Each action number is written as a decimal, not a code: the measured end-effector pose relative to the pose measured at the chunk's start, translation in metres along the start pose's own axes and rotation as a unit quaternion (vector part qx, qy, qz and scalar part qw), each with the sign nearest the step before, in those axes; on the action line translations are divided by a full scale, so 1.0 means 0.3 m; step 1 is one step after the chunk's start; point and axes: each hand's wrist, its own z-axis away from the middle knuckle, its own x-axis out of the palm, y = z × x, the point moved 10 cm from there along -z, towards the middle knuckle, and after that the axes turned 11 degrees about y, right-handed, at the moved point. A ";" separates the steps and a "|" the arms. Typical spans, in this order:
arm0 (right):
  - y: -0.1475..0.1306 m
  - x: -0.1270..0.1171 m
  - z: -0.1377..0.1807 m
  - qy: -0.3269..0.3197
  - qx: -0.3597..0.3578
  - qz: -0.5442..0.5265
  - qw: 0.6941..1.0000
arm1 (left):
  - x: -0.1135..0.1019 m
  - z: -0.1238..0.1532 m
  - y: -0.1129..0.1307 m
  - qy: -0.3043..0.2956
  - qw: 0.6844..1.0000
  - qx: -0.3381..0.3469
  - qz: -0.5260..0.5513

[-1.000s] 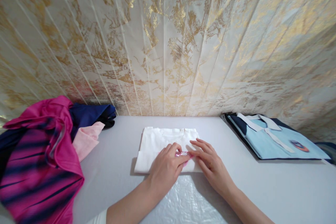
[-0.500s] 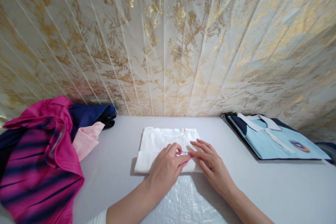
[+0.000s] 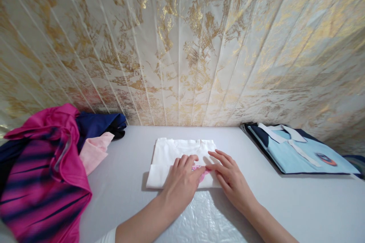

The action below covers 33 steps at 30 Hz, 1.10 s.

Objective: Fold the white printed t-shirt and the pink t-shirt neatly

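A white T-shirt (image 3: 179, 147) lies folded on the table in front of me, its neckline at the far side and its lower part turned up in a band. Pink print (image 3: 203, 177) shows on that band, partly covered by my fingers. My left hand (image 3: 182, 174) rests palm down on the middle of the shirt, thumb stretched toward the right hand and the other fingers slightly bent. With fingers spread, my right hand (image 3: 226, 171) touches the shirt's right part. Its index fingertip meets the left thumb tip at the print. Neither hand grips the cloth.
Loose clothes are heaped at the left: a magenta and navy garment (image 3: 42, 182), a pale pink cloth (image 3: 95, 152) and a navy one (image 3: 97, 123). A folded light blue polo shirt (image 3: 302, 155) lies at the right. Behind the table (image 3: 122, 197) hangs a gold-patterned curtain (image 3: 182, 64).
My left thumb and fingers have shifted slightly over the print, and more of its pink lower part shows. The right hand has barely moved. The T-shirt stays in place.
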 end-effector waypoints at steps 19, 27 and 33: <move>-0.076 0.046 0.015 -0.079 -0.064 0.070 0.992 | -0.015 0.107 -0.085 -0.057 0.993 0.028 -0.098; -0.102 0.088 0.049 -0.092 -0.087 0.133 0.983 | -0.002 0.123 -0.107 -0.070 0.992 0.022 -0.107; -0.137 0.112 0.063 -0.134 -0.086 0.086 0.983 | -0.011 0.124 -0.115 -0.075 0.991 0.016 -0.110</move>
